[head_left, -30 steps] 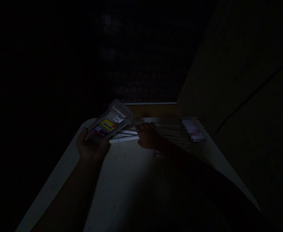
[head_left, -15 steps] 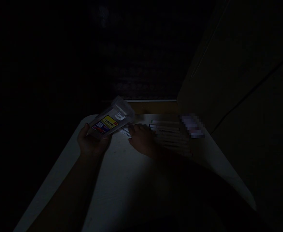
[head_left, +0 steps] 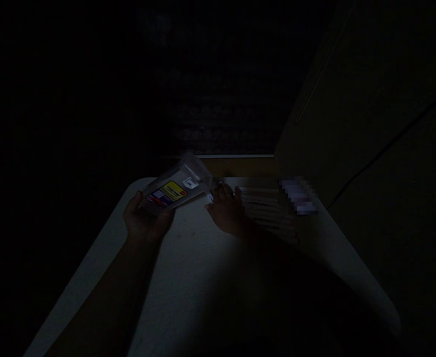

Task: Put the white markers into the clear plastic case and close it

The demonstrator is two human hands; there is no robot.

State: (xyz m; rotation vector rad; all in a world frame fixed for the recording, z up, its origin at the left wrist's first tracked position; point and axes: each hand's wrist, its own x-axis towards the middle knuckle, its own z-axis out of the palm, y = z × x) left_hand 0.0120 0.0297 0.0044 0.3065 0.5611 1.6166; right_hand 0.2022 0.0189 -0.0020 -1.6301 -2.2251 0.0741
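Note:
My left hand (head_left: 147, 220) is closed around the lower end of a clear plastic marker case (head_left: 193, 166) with a yellow and blue label. The case is tilted, its far end up and to the right. Just beside that end, my right hand (head_left: 227, 208) has its fingers curled over a white marker (head_left: 210, 198); only a short piece with dark print shows. Next to this hand, several pale markers (head_left: 264, 208) lie side by side on the white table (head_left: 180, 267). My right hand and forearm cover part of the row.
A blurred-out pale rectangular item (head_left: 298, 197) lies at the table's far right. A dark cable (head_left: 389, 143) runs along the wall on the right. Beyond the far edge is a brown strip (head_left: 240, 167); the room is very dark.
My right hand has shifted right and slightly away, to the left ends of the marker row, and the white marker with it. The case has barely moved, slightly right.

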